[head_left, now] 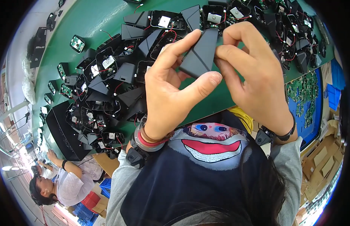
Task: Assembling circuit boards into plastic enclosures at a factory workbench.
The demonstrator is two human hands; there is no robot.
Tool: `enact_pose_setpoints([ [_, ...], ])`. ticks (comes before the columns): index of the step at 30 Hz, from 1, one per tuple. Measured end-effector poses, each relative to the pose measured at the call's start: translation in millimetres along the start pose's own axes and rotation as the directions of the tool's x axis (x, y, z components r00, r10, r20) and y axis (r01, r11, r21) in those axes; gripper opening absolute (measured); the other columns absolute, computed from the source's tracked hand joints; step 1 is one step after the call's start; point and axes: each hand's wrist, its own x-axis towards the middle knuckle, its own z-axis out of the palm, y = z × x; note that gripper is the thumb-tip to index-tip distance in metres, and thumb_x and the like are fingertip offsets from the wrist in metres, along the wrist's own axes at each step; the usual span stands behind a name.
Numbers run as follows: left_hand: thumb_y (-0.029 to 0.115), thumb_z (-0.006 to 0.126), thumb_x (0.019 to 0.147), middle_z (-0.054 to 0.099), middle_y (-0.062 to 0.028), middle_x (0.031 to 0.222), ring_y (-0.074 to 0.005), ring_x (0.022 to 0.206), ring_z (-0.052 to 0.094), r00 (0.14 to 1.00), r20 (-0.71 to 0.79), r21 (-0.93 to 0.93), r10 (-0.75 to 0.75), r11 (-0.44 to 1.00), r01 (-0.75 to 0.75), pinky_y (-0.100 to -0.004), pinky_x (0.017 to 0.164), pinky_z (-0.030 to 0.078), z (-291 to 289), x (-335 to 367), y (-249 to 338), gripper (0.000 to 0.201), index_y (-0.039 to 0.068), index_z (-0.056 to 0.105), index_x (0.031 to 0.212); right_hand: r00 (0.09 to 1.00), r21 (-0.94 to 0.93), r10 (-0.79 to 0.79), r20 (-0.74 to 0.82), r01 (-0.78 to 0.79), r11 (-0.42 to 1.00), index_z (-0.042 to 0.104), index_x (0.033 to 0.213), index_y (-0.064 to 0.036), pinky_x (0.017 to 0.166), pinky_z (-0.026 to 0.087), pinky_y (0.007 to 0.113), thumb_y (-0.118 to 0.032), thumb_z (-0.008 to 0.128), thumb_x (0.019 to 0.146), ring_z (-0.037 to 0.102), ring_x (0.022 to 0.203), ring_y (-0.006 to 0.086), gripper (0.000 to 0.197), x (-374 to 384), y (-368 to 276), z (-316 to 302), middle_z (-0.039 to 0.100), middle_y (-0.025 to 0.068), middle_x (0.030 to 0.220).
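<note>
Head view, black housing: raised above the green worktop (90, 24) in front of the wearer, its creased face up; the black housing (200, 56) sits between the two hands.
Left hand: the left hand (165, 84) grips it, thumb across the near end and fingers along the left edge.
Right hand: the fingers of the right hand (257, 71) are curled in at the right edge; whether they pinch the housing or something behind it, I cannot tell.
Handling: probably light, stiff plastic; the smooth faces may slip or scuff.
Where to hold: by the outer edges, I judge, with modest pressure, leaving the broad face clear.
Around it: more dark housings (135, 32) crowd the worktop, several with thin red wires (118, 87), likely the fragile part; small circuit boards (77, 44) lie to the left.
</note>
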Motion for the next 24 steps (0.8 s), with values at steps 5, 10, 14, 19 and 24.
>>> enact_pose_setpoints([
  [5, 0.003, 0.076, 0.074, 0.057, -0.0127, 0.113, -0.0156, 0.104, 0.055, 0.987, 0.013, -0.244, -0.161, 0.956, 0.160, -0.0285, 0.086, 0.050, -1.8, 2.5, 10.5, 0.064, -0.006, 0.046, 0.129, 0.998, 0.093, 0.052, -0.039, -0.048, 0.995, 0.064, 0.083, -0.0014, 0.061, 0.044, 0.026, 0.005, 0.067, 0.068, 0.056, 0.072, 0.0177, 0.017, -7.0, 13.3, 0.7, 0.054, 0.0058, 0.081],
  [10, 0.002, 0.075, 0.075, 0.056, -0.0129, 0.116, -0.0150, 0.104, 0.055, 0.979, 0.077, -0.285, -0.191, 0.937, 0.205, -0.0286, 0.087, 0.049, -3.0, 1.8, 9.1, 0.063, -0.005, 0.045, 0.130, 0.989, 0.125, 0.141, -0.035, -0.136, 0.983, 0.067, 0.085, -0.0021, 0.062, 0.044, 0.025, 0.003, 0.068, 0.071, 0.057, 0.073, 0.0151, 0.015, -9.1, 10.3, 0.5, 0.058, 0.0054, 0.082],
  [14, 0.017, 0.067, 0.083, 0.051, -0.0148, 0.125, -0.0187, 0.106, 0.058, 0.967, 0.090, -0.381, -0.237, 0.889, 0.253, -0.0320, 0.087, 0.051, 0.3, 1.4, 0.7, 0.070, -0.004, 0.031, 0.139, 0.978, 0.218, 0.196, -0.076, -0.176, 0.960, 0.067, 0.087, -0.0024, 0.061, 0.044, 0.024, 0.003, 0.066, 0.075, 0.058, 0.073, 0.0151, 0.014, -18.0, 8.2, 2.6, 0.060, 0.0056, 0.085],
  [19, 0.018, 0.064, 0.085, 0.049, -0.0160, 0.129, -0.0227, 0.113, 0.055, 0.928, 0.223, -0.357, -0.298, 0.861, 0.363, -0.0376, 0.094, 0.048, -2.5, 0.9, 3.5, 0.071, 0.001, 0.026, 0.143, 0.974, 0.193, 0.114, -0.198, -0.075, 0.978, 0.065, 0.088, -0.0008, 0.057, 0.042, 0.019, 0.004, 0.068, 0.076, 0.058, 0.073, 0.0097, 0.013, -25.0, 9.0, 10.1, 0.062, 0.0041, 0.083],
  [24, 0.018, 0.065, 0.084, 0.048, -0.0155, 0.130, -0.0232, 0.115, 0.053, 0.945, 0.193, -0.347, -0.264, 0.883, 0.317, -0.0387, 0.096, 0.046, -4.0, 0.8, 3.3, 0.073, 0.001, 0.026, 0.143, 0.815, 0.671, 0.580, 0.017, -0.439, 0.598, 0.066, 0.087, 0.0020, 0.057, 0.040, 0.017, 0.004, 0.067, 0.078, 0.055, 0.069, 0.0058, 0.009, -21.7, -4.6, 10.7, 0.063, 0.0026, 0.083],
])
